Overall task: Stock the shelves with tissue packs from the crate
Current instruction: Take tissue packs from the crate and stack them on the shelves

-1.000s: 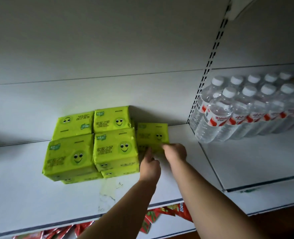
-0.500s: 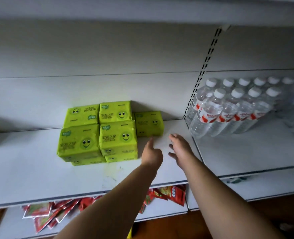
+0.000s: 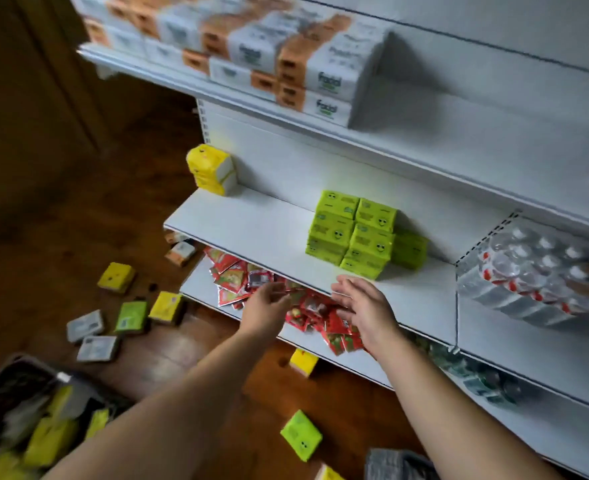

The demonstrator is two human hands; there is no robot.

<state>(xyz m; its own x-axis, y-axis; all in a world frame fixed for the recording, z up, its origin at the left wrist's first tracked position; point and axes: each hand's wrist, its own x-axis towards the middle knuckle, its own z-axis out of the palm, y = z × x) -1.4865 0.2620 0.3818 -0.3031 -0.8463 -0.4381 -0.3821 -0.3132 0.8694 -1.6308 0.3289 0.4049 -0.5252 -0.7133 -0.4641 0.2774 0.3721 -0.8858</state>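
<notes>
Closest to us, at the bottom left, we see the crate [image 3: 19, 372] with yellow tissue packs [image 3: 44, 441] inside. A green pack [image 3: 300, 435] lies on the brown floor [image 3: 189, 355]. Farther out, the left hand [image 3: 268, 308] and the right hand [image 3: 367, 311] are both spread wide and hold nothing, just in front of the shelf [image 3: 251, 230]. Under that shelf lie red packets [image 3: 232, 275]. On the shelf stands a pile of green packs [image 3: 352, 233], with water bottles [image 3: 528, 271] to its right.

"Facial", seemingly, on the white-and-orange tissue packs [image 3: 327, 81] on the top shelf [image 3: 189, 83].
</notes>
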